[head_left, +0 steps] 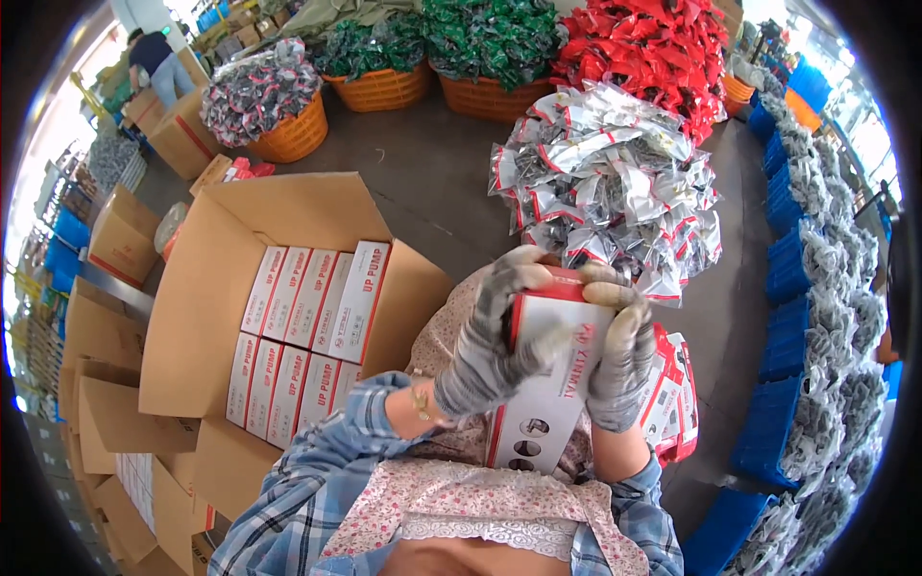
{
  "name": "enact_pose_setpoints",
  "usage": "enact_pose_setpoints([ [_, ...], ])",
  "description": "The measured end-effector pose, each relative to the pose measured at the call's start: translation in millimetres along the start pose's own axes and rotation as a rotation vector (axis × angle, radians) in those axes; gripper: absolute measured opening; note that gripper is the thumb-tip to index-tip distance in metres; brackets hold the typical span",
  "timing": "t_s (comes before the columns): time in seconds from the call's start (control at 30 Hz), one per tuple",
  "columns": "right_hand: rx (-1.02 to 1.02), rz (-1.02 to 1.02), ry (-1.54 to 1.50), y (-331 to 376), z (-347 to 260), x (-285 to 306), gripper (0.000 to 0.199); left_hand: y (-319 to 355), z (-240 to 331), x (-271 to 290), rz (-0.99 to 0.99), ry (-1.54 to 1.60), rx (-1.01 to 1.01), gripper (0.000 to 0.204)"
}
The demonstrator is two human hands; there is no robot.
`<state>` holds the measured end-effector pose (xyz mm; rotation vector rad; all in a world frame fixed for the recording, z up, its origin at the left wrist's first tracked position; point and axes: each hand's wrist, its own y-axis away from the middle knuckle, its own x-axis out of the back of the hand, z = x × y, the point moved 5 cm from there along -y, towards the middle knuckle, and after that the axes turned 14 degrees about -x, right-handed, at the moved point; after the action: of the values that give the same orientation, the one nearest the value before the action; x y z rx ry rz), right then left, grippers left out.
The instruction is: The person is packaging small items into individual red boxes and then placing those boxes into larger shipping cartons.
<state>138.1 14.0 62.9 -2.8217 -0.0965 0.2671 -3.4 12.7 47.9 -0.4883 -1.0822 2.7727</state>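
Note:
Upright against my lap is a long white-and-red product box [549, 403], held between both of my gloved hands. My left hand [485, 341], in a grey knit glove, grips its left side, with the fingers at the red top end and the thumb over the front face. Along the right edge and top corner, my right hand [619, 350] is closed on the same box; its glove has pale fingertips. Whether the top flap is fully closed I cannot tell. To the left, an open cardboard carton [288, 200] holds several matching boxes [355, 298] standing in two rows.
A pile of clear-bagged parts [610, 173] stands ahead on the right. Orange baskets [490, 96] with green and red bagged goods line the back. Blue crates [773, 384] of grey parts run down the right. More cartons [125, 413] are at left; a person [158, 62] stands far left.

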Motion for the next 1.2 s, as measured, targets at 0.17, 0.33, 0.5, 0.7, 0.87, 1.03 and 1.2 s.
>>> enact_pose_setpoints([
  [0.17,-0.243,-0.140,0.318,-20,84,9,0.042,19,-59,51,0.166,0.045,0.076,0.059],
  [0.33,0.390,-0.196,1.004,-29,56,-16,0.060,-31,-85,82,0.248,0.417,0.650,0.071],
  [0.5,0.094,-0.273,0.763,-77,47,-27,0.074,-58,-31,77,0.299,0.630,-0.065,0.069],
  [0.7,-0.192,-0.577,0.366,-134,83,-14,0.060,-60,5,96,0.259,-0.102,-0.271,0.073],
  [0.87,-0.165,-0.052,1.769,-296,189,147,0.061,-53,12,82,0.103,0.151,-0.109,0.076],
  [1.03,-0.221,0.060,2.045,-351,216,178,0.076,-32,0,96,0.032,0.197,-0.120,0.079],
  [1.2,-0.231,-0.099,2.228,-364,217,172,0.079,-48,1,90,-0.044,0.167,-0.229,0.072],
])
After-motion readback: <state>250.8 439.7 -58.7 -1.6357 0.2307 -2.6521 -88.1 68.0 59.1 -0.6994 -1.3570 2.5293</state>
